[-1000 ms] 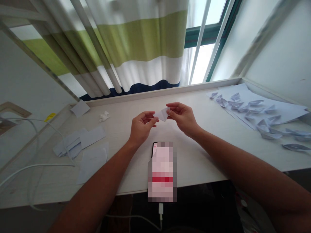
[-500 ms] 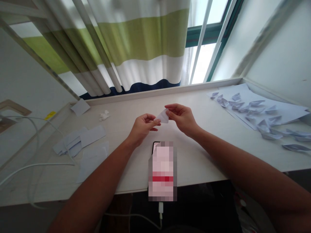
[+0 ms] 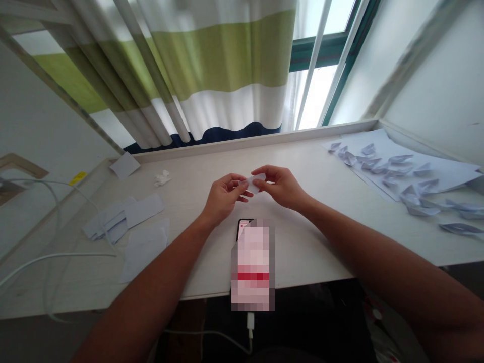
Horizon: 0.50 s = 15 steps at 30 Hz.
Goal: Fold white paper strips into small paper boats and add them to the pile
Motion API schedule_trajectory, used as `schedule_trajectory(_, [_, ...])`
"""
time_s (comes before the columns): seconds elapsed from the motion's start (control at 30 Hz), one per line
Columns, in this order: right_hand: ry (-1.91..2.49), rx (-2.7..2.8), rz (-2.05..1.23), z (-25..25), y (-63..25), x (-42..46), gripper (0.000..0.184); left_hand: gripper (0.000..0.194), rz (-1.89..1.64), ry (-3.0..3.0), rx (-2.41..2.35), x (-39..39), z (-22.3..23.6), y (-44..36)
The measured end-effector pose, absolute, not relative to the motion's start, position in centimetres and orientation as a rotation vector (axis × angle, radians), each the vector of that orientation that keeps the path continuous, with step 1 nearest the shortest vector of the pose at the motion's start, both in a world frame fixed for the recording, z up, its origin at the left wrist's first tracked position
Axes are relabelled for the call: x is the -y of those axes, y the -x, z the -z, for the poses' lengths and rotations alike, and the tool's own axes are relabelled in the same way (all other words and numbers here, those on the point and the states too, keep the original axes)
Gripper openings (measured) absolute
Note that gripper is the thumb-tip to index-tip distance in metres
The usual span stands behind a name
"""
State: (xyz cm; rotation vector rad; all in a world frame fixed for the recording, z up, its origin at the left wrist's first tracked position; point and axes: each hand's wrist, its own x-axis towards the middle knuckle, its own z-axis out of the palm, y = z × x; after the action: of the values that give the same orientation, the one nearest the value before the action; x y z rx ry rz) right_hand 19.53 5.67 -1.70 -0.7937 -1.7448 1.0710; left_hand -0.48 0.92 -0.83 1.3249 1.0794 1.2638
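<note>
A small folded piece of white paper (image 3: 256, 184) is held above the middle of the desk, between my two hands. My left hand (image 3: 227, 195) pinches its left end between thumb and fingers. On the other side, my right hand (image 3: 280, 184) grips the right part, thumb in front and forefinger along the top. The fingers cover much of the paper, so its full shape is hidden. Below the hands lies a phone (image 3: 242, 225), its screen blurred out and a white cable plug (image 3: 250, 321) at its lower end.
Several folded paper boats (image 3: 410, 195) stand at the right, some on white sheets (image 3: 446, 161). Loose paper pieces (image 3: 145, 210) lie at the left, near a crumpled white scrap (image 3: 162, 178) and white cables (image 3: 56, 257). A raised ledge (image 3: 212, 143) borders the desk's back edge.
My hands have drawn slightly closer together. The paper between them is turned and now looks narrower, with more of it covered by my fingers.
</note>
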Motion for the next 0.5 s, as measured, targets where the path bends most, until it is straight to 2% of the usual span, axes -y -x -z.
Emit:
schedule_trajectory(0.2, [0.86, 1.735, -1.115, 1.23, -19.78, -5.68, 0.021, 0.039, -1.247, -1.266, -1.097, -0.94, 0.85, 0.45])
schedule_trajectory(0.4, [0.843, 1.585, -1.413, 0.77, -19.84, -5.52, 0.039, 0.042, -1.29, -1.261, -1.108, -0.84, 0.69, 0.37])
schedule_trajectory(0.5, [0.735, 1.55, -1.447, 0.79, -19.78, -5.45, 0.039, 0.043, -1.315, -1.216, -1.1, -0.74, 0.45, 0.39])
